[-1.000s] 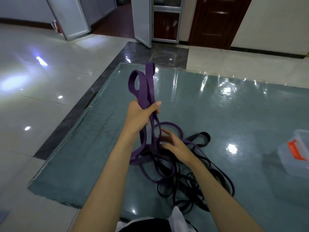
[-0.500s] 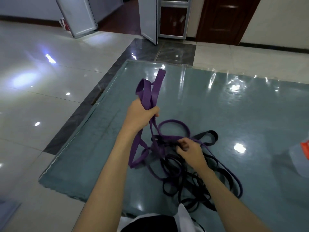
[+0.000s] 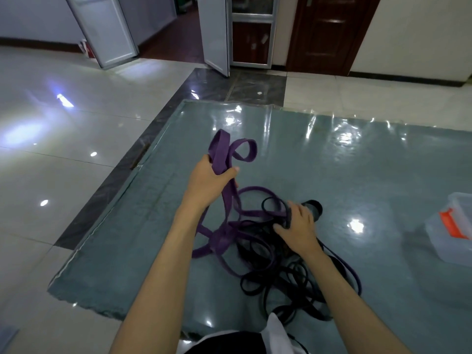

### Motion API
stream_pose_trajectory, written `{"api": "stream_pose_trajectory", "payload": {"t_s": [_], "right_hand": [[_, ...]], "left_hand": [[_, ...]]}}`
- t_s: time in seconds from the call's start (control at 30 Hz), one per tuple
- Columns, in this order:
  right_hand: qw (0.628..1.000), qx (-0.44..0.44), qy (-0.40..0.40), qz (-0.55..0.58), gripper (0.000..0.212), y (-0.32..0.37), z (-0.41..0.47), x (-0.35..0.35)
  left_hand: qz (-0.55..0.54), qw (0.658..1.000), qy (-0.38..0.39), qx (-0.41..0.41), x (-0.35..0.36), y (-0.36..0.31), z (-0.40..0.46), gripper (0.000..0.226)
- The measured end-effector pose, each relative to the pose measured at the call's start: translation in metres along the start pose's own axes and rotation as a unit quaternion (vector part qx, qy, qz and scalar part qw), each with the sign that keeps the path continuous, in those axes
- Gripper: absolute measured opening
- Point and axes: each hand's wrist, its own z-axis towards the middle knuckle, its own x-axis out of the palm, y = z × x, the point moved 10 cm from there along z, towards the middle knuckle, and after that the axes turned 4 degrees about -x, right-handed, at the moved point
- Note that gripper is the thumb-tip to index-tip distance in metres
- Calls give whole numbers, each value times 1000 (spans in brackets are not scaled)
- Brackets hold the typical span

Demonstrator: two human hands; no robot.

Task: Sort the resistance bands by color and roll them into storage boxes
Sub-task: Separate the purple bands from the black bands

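Near on the mat (image 3: 153, 238), black bands (image 3: 278, 284) lie tangled with purple ones; the right hand (image 3: 297, 227) pinches a strand there. Farther left, the left hand (image 3: 208, 181) grips a gathered purple band (image 3: 224, 154). They look limp, light and snag-prone, best gripped at the folded loops; the box (image 3: 449, 226) sits right.

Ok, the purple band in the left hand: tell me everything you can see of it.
The purple band is a flat, wide strap, matte and rubbery-looking. The left hand grips it, thumb across the strap. Two loops stick up above the fist. Below, it hangs down to the mat and runs into the tangle of black bands. Whether the purple strands there are the same band, I cannot tell. The right hand grips strands in the tangle.
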Motion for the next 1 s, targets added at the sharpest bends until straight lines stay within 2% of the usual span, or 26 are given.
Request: {"api": "stream_pose_trajectory", "payload": {"t_s": [0.07, 0.17, 0.3, 0.37, 0.47, 0.63, 0.77, 0.83, 0.9, 1.0], "right_hand": [[989, -85, -20, 121, 71, 49, -1, -15], [949, -162, 38, 267, 60, 100, -10, -19], [872, -143, 113, 455, 61, 116, -26, -19], [844, -134, 128, 503, 65, 120, -34, -21], [859, -133, 96, 486, 63, 115, -45, -35], [872, -128, 18, 472, 42, 90, -64, -67], [904, -100, -67, 409, 24, 66, -80, -86], [904, -73, -101, 409, 15, 43, -89, -92], [898, -47, -122, 420, 18, 19, -101, -100], [880, -10, -173, 441, 44, -17, -121, -122]], "left_hand": [[-57, 998, 41, 3, 18, -10, -10, 24], [-125, 989, 76, 8, 39, -31, -21, 22], [-175, 980, 99, 6, 55, -58, -28, 22], [-190, 975, 118, 6, 65, -71, -31, 20], [-220, 967, 129, -15, 79, -78, -33, 15], [-315, 937, 129, -81, 110, -66, -28, 14], [-333, 922, 159, -116, 151, -49, -33, 11], [-323, 920, 180, -130, 174, -42, -38, 13], [-304, 922, 195, -140, 197, -34, -46, 15], [-265, 924, 207, -181, 231, -16, -60, 19]]}}
